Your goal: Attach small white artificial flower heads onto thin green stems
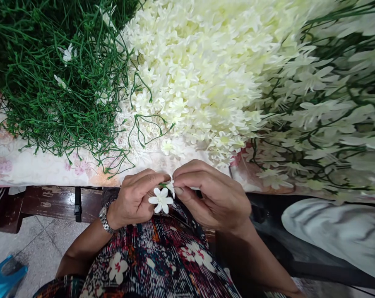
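Close in front of my body, both hands meet at the table's near edge. My left hand (pixel 133 198), with a metal watch on its wrist, is closed around a small green artificial stem, most of it hidden by the fingers. One white artificial flower (pixel 161 200) with spread petals faces up beside those fingers. My right hand (pixel 217 196) pinches at a second white flower (pixel 171 188), seen edge-on at the stem's tip. Beyond the hands lie a heap of green stems (pixel 60 107) at the left and a large pile of loose cream-white blossoms (pixel 200 78) in the middle.
Finished-looking white flowers on green stems (pixel 318 107) are massed at the right. A floral cloth (pixel 44 169) covers the table. A wooden bench (pixel 57 203) sits below at left, a blue plastic object (pixel 7 275) on the floor, and pale striped fabric (pixel 333 231) at lower right.
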Available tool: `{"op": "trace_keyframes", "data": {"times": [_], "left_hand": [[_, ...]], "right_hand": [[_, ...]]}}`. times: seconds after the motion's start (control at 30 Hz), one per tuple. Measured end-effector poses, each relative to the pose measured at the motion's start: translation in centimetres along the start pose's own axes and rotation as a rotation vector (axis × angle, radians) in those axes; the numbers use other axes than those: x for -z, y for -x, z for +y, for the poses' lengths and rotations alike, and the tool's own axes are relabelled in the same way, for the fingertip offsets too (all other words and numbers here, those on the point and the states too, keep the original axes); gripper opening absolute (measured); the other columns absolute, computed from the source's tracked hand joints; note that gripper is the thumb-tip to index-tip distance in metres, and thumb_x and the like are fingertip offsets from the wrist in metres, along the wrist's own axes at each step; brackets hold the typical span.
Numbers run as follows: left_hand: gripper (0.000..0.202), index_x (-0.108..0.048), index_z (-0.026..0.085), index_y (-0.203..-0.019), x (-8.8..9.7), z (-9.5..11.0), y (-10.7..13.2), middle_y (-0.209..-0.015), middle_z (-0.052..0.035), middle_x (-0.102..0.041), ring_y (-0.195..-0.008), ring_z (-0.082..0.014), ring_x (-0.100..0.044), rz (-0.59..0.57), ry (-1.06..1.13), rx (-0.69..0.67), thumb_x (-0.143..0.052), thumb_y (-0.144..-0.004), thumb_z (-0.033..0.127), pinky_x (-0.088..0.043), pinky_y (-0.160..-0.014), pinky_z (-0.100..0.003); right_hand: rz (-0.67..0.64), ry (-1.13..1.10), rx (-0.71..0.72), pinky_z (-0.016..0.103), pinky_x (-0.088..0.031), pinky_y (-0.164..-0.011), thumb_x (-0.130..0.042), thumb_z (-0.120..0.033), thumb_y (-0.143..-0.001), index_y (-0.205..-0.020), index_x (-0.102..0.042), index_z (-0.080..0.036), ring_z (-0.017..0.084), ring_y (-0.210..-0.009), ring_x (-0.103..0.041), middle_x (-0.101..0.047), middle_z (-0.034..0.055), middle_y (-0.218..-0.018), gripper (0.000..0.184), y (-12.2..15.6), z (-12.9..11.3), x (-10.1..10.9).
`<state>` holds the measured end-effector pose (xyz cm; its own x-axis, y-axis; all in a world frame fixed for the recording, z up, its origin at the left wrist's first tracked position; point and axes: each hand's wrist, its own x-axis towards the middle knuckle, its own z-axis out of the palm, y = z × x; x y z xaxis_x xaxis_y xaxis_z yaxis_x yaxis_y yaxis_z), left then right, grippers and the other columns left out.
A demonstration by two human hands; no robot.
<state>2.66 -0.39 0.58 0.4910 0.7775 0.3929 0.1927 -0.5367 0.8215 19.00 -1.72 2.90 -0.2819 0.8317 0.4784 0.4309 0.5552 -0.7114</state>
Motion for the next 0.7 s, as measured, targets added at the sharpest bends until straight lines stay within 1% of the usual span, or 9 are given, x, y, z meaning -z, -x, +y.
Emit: {"op": "trace_keyframes", "data": {"times": [0.13, 0.2, 0.37, 0.43, 0.53, 0.6, 0.7], "left_hand": [[0.027, -0.053, 0.015, -0.097, 0.0, -0.2, 0.2, -0.067, -0.0035, -0.055, -0.056, -0.0114, -0.047, -0.003, -0.099, -0.027, -0.037, -0.075, 0.011, -0.036, -0.051, -0.023], [0.027, -0.052, 0.014, -0.096, 0.1, -0.3, 0.2, -0.064, -0.0027, -0.053, -0.054, -0.0112, -0.045, -0.023, -0.164, -0.045, -0.037, -0.074, 0.010, -0.035, -0.050, -0.023], [0.028, -0.052, 0.013, -0.095, 0.3, -0.5, 0.2, -0.064, -0.0026, -0.054, -0.054, -0.0117, -0.046, -0.085, -0.293, -0.084, -0.039, -0.070, 0.007, -0.037, -0.052, -0.024], [0.028, -0.052, 0.012, -0.093, 0.2, -0.4, 0.1, -0.064, -0.0033, -0.055, -0.055, -0.0121, -0.048, -0.087, -0.286, -0.091, -0.039, -0.069, 0.006, -0.038, -0.053, -0.024], [0.025, -0.052, 0.011, -0.092, -0.1, -0.3, 0.1, -0.063, -0.0037, -0.055, -0.057, -0.0127, -0.050, -0.032, -0.244, -0.079, -0.038, -0.071, 0.009, -0.039, -0.054, -0.024], [0.022, -0.052, 0.012, -0.090, -0.4, -0.3, 0.1, -0.062, -0.0029, -0.054, -0.055, -0.0122, -0.049, -0.004, -0.208, -0.061, -0.038, -0.073, 0.010, -0.037, -0.052, -0.023], [0.017, -0.051, 0.013, -0.083, -0.6, -0.5, 0.1, -0.058, -0.0015, -0.050, -0.052, -0.0114, -0.045, -0.020, -0.167, -0.052, -0.038, -0.073, 0.010, -0.035, -0.050, -0.023]], "right_hand": [[-0.024, 0.103, 0.004, 0.024, -0.046, -0.059, -0.052, -0.009, -0.071, -0.081, -0.052, -0.017, 0.011, -0.068, -0.053, -0.056, 0.0037, -0.073, 0.013, 0.1, -0.2, 0.1], [-0.041, 0.149, 0.017, 0.025, -0.047, -0.060, -0.052, -0.009, -0.071, -0.082, -0.052, -0.017, 0.012, -0.069, -0.052, -0.056, 0.0037, -0.074, 0.013, 0.2, -0.2, 0.1], [-0.092, 0.192, 0.051, 0.026, -0.047, -0.062, -0.053, -0.009, -0.071, -0.084, -0.052, -0.018, 0.013, -0.071, -0.052, -0.056, 0.0040, -0.075, 0.016, 0.5, 0.0, 0.3], [-0.095, 0.194, 0.062, 0.026, -0.046, -0.062, -0.053, -0.008, -0.070, -0.084, -0.051, -0.017, 0.012, -0.071, -0.051, -0.055, 0.0044, -0.075, 0.016, 0.5, 0.0, 0.2], [-0.048, 0.186, 0.037, 0.025, -0.046, -0.061, -0.053, -0.008, -0.071, -0.083, -0.050, -0.016, 0.012, -0.069, -0.051, -0.055, 0.0041, -0.074, 0.015, 0.6, 0.0, -0.2], [-0.026, 0.186, 0.009, 0.024, -0.046, -0.059, -0.051, -0.009, -0.072, -0.083, -0.049, -0.017, 0.011, -0.068, -0.051, -0.054, 0.0035, -0.073, 0.014, 0.6, 0.0, -0.5], [-0.016, 0.171, -0.002, 0.023, -0.045, -0.057, -0.050, -0.008, -0.073, -0.082, -0.048, -0.017, 0.011, -0.068, -0.051, -0.053, 0.0035, -0.071, 0.013, 0.7, 0.1, -0.9]]}}
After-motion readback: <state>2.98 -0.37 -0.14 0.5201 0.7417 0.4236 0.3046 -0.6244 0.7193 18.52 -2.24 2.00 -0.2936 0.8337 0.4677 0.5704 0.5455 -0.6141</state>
